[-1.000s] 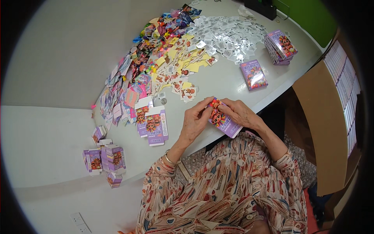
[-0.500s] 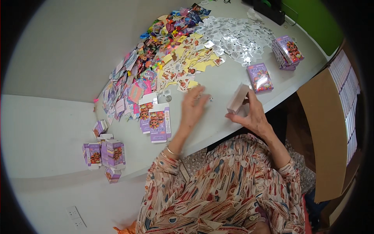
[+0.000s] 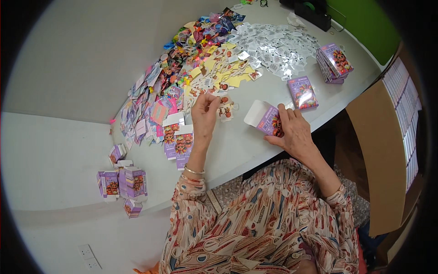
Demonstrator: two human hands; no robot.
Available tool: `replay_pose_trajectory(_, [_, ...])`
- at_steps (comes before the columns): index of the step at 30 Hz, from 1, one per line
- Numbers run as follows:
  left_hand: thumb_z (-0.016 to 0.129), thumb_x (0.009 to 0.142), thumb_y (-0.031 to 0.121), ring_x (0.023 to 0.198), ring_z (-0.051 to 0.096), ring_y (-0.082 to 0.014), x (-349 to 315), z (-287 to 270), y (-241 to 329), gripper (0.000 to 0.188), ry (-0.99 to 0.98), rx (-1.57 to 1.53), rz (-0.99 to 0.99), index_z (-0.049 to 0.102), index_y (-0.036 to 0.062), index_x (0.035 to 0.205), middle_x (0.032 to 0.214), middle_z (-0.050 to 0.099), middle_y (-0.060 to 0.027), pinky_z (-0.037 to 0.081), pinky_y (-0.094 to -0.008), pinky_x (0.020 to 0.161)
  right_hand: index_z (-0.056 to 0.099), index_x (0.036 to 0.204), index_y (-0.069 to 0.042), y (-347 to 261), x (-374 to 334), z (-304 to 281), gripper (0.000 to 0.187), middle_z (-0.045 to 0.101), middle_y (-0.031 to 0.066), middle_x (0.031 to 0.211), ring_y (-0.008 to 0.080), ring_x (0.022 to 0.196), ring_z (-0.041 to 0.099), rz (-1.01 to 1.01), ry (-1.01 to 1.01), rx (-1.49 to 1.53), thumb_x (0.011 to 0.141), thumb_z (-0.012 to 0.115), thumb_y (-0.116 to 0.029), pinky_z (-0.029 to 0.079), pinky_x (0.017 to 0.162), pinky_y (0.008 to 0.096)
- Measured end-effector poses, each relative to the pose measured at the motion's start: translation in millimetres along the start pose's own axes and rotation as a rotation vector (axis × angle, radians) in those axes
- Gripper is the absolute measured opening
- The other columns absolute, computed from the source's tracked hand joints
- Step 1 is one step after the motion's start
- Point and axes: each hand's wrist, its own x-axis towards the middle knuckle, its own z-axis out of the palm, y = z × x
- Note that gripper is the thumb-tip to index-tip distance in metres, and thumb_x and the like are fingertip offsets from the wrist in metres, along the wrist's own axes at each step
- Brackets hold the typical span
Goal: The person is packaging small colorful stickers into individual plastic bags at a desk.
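My right hand point(image 3: 296, 135) grips a small purple cardboard box point(image 3: 270, 122), tilted on the table with its white flap raised at the open end facing left. My left hand point(image 3: 205, 114) pinches the edge of a small sticker card point(image 3: 225, 113) with reddish-brown figures, just off the near edge of the pile of yellow and white stickers point(image 3: 219, 73). Beside my left wrist lie two purple boxes point(image 3: 183, 145) with their white flaps up. A closed purple box point(image 3: 303, 92) rests flat beyond my right hand.
Small silvery packets point(image 3: 273, 43) spread across the back, next to colourful packets and trinkets point(image 3: 196, 36). Purple boxes point(image 3: 335, 64) are stacked at far right, more purple boxes point(image 3: 122, 180) at left. An open carton point(image 3: 381, 155) stands right; a black tape dispenser point(image 3: 315, 13) sits behind.
My left hand has moved left to the sticker pile and now pinches a sticker card. My right hand has turned the purple box so its printed front and open flap show.
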Motion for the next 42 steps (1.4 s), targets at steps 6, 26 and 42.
replay_pose_trajectory(6, [0.060,0.088,0.001,0.073,0.062,-0.0104,-45,34,35,0.007,-0.248,0.325,0.241,0.063,-0.0035,0.093,0.087,0.066,-0.0076,0.049,-0.0237,0.068,0.040,0.126,0.006,-11,2,2,0.091,0.058,0.0172,0.096,0.0306,0.091,0.055,-0.069,-0.062,-0.095,0.060,0.082,-0.040,0.048,0.077,0.0387])
replay_pose_trajectory(26, [0.073,0.069,0.015,0.112,0.043,-0.0298,14,-2,-36,0.025,-0.264,0.910,0.498,0.071,0.0158,0.094,0.112,0.051,-0.0085,0.031,-0.0460,0.092,0.056,0.090,0.002,-21,67,-9,0.062,0.063,0.0164,0.078,0.0313,0.080,0.062,-0.156,-0.248,-0.297,0.059,0.078,-0.046,0.049,0.073,0.0379])
replay_pose_trajectory(42, [0.069,0.074,0.016,0.114,0.040,-0.0271,14,9,-48,0.013,-0.296,0.654,0.359,0.065,0.0112,0.085,0.116,0.052,-0.0055,0.023,-0.0447,0.095,0.070,0.078,-0.003,-38,109,-20,0.052,0.067,0.0153,0.076,0.0309,0.077,0.066,-0.205,-0.523,-0.409,0.061,0.067,-0.051,0.048,0.072,0.0358])
